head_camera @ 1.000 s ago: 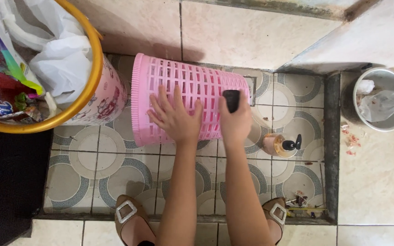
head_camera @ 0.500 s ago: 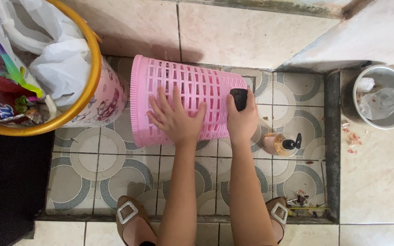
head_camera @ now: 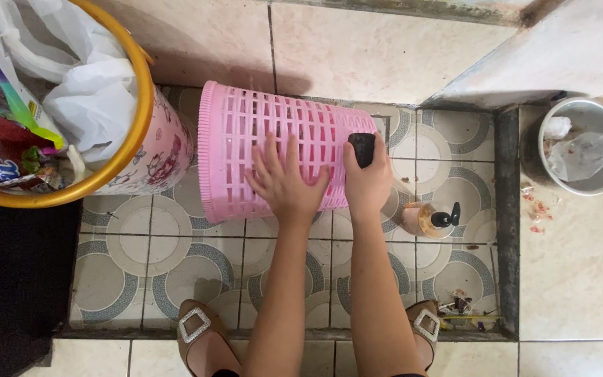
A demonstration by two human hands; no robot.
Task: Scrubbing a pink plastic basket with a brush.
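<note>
On the patterned floor tiles, a pink slatted basket (head_camera: 259, 143) lies on its side, long axis left to right, rim leftward. Left hand (head_camera: 287, 185), fingers spread flat, presses its upper wall; right hand (head_camera: 368, 185), nearer the base, grips a black brush (head_camera: 363, 149) against it.

Yellow-rimmed tub (head_camera: 149, 132) cut off at left, black object (head_camera: 363, 149) mostly hidden by right hand (head_camera: 367, 183)

Yellow-rimmed bin (head_camera: 149, 150) with bags at floor's left edge. Pump bottle (head_camera: 428, 219) lying on patterned tiles. Metal pail (head_camera: 584, 148) at right edge.
</note>
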